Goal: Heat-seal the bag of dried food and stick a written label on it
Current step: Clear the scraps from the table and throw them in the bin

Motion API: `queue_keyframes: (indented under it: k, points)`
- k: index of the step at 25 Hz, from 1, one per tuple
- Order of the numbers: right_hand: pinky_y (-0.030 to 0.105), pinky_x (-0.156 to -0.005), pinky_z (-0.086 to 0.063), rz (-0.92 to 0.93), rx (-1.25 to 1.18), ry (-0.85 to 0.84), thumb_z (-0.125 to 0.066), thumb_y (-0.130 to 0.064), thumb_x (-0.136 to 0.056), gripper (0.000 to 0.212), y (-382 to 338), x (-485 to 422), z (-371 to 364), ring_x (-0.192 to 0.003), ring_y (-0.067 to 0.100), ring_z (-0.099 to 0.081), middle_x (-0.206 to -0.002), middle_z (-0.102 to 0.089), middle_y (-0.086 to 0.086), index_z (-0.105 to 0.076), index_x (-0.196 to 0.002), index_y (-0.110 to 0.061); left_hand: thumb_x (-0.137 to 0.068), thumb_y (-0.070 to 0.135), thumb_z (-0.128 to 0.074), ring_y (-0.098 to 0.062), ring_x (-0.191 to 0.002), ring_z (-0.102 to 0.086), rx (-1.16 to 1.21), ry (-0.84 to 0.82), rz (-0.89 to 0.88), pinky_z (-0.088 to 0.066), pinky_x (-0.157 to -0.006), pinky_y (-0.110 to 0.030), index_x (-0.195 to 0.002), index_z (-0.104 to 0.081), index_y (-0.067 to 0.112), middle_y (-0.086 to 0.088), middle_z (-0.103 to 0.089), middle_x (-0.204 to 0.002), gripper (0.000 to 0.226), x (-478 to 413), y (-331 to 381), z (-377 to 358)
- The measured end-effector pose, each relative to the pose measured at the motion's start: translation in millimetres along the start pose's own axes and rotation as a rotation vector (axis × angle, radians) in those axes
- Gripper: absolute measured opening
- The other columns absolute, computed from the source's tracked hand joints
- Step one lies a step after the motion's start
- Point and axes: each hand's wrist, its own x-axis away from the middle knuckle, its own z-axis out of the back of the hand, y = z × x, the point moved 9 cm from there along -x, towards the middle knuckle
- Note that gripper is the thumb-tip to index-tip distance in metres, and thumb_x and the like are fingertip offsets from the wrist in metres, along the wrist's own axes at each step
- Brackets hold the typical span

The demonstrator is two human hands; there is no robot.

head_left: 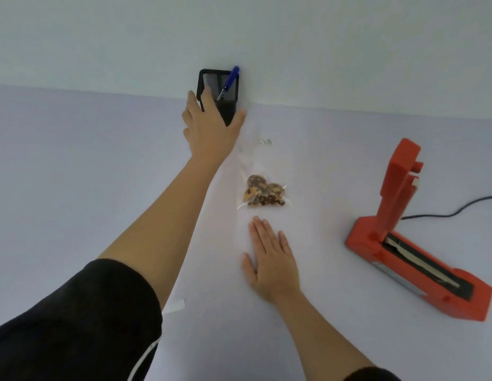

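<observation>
- the left arm reaches straight out and away from the person, bare from the black sleeve (74,325) to the wrist.
- the left hand (212,127) is at the far edge of the table (74,174), back of the hand up, in front of the black mesh pen holder (228,75) by the wall (321,50).
- its fingers are stretched and spread up against the holder's front, the thumb splayed to the right; it is wide open with nothing in its hold.
- a blue pen (230,79) stands in the holder, leaning up to the right, just beyond those fingertips.
- the right hand (272,265) lies palm down on the table, fingers straight and close together, pointing away from the person; it is flat and holds nothing.
- its fingertips stop just short of the near end of the bag (256,160).
- the clear bag lies flat mid-table between the two hands, its long axis running from the person toward the wall, tilted slightly left.
- the dried food (264,193) sits bunched at the bag's near end; a small printed mark (265,141) shows at the far end.
- a white slip (174,306) lies on the table beside the left forearm.
- the red heat sealer (415,259) sits well to the right, its arm raised, with a black cord (459,209) trailing off right.
</observation>
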Motion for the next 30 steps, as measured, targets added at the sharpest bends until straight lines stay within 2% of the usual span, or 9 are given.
queue_keyframes:
  k: [4,8,13,16,18,21,24,27,30]
  points:
    - [0.035,-0.117,-0.001,0.012,0.041,-0.023,-0.029,-0.042,-0.091,0.064,0.8,-0.1,-2.2,-0.143,0.008,-0.003,-0.156,-0.013,-0.002,-0.016,-0.148,-0.014,-0.090,0.023,-0.056,-0.033,-0.126,-0.040,0.054,-0.146,-0.083,-0.031,-0.104,-0.036,-0.135,-0.041,0.005,-0.018,-0.041,-0.138,0.051,107.6,-59.3,-8.2]
    - [0.037,-0.117,-0.002,0.034,0.069,-0.019,-0.021,-0.044,-0.091,0.065,-2.8,0.8,-2.3,-0.144,0.010,-0.004,-0.157,-0.013,0.001,-0.016,-0.147,-0.013,-0.087,0.008,-0.056,-0.028,-0.115,-0.050,-0.005,-0.213,-0.020,-0.034,-0.094,-0.024,-0.120,-0.059,0.009,-0.010,-0.054,-0.121,0.032,208.1,-141.4,17.8]
    - [0.041,-0.115,-0.010,0.058,0.092,-0.001,-0.018,-0.044,-0.089,0.067,-5.4,0.2,-2.4,-0.144,0.017,-0.014,-0.156,-0.018,0.006,-0.021,-0.146,-0.008,-0.083,0.015,-0.067,-0.025,-0.110,-0.048,-0.068,-0.237,0.088,-0.034,-0.093,-0.024,-0.117,-0.063,0.013,-0.008,-0.052,-0.117,0.034,272.6,-194.7,31.3]
    - [0.043,-0.114,-0.015,0.058,0.093,0.016,-0.018,-0.043,-0.088,0.068,-6.3,0.1,-1.0,-0.143,0.021,-0.019,-0.155,-0.022,0.009,-0.023,-0.145,-0.006,-0.083,0.013,-0.067,-0.028,-0.100,-0.054,-0.064,-0.180,0.111,-0.044,-0.088,-0.031,-0.111,-0.065,0.009,-0.009,-0.057,-0.109,0.028,275.5,-196.8,27.1]
    - [0.044,-0.115,-0.013,0.061,0.090,-0.003,-0.017,-0.043,-0.090,0.067,-7.8,0.4,-1.7,-0.144,0.021,-0.016,-0.156,-0.019,0.009,-0.020,-0.146,-0.006,-0.084,0.012,-0.066,-0.029,-0.093,-0.058,-0.041,-0.129,0.143,-0.048,-0.085,-0.037,-0.106,-0.065,0.006,-0.010,-0.059,-0.103,0.023,273.9,-196.7,27.5]
    - [0.043,-0.116,-0.007,0.061,0.152,-0.090,-0.025,-0.036,-0.098,0.060,-9.2,-2.3,-6.1,-0.145,0.020,-0.006,-0.158,-0.007,0.009,-0.009,-0.147,-0.005,-0.086,0.015,-0.064,-0.025,-0.088,-0.057,-0.035,-0.104,0.206,-0.044,-0.082,-0.031,-0.100,-0.063,0.004,-0.012,-0.060,-0.101,0.018,271.4,-198.6,28.2]
    - [0.043,-0.117,-0.003,0.071,0.249,-0.129,-0.024,-0.035,-0.099,0.061,-15.6,-1.2,0.2,-0.145,0.021,0.000,-0.158,-0.002,0.011,-0.004,-0.146,-0.003,-0.088,0.018,-0.061,-0.022,-0.085,-0.056,-0.024,-0.142,0.277,-0.042,-0.077,-0.028,-0.099,-0.062,0.005,-0.011,-0.063,-0.098,0.017,274.3,-199.5,26.5]
    - [0.040,-0.117,-0.001,0.192,0.223,-0.162,-0.025,-0.039,-0.099,0.062,-46.1,17.1,3.4,-0.145,0.021,0.001,-0.158,-0.003,0.010,-0.004,-0.147,-0.004,-0.092,0.023,-0.056,-0.021,-0.083,-0.054,0.009,-0.156,0.317,-0.041,-0.073,-0.028,-0.097,-0.063,0.005,-0.008,-0.063,-0.093,0.020,288.2,-208.1,34.8]
    - [0.037,-0.117,0.001,0.311,0.159,-0.201,-0.024,-0.041,-0.099,0.061,-96.9,57.3,-9.0,-0.145,0.020,0.001,-0.158,-0.004,0.008,-0.006,-0.147,-0.007,-0.092,0.024,-0.053,-0.020,-0.079,-0.055,0.160,-0.063,0.403,-0.040,-0.065,-0.026,-0.093,-0.062,0.008,-0.007,-0.063,-0.086,0.018,318.5,-236.8,63.9]
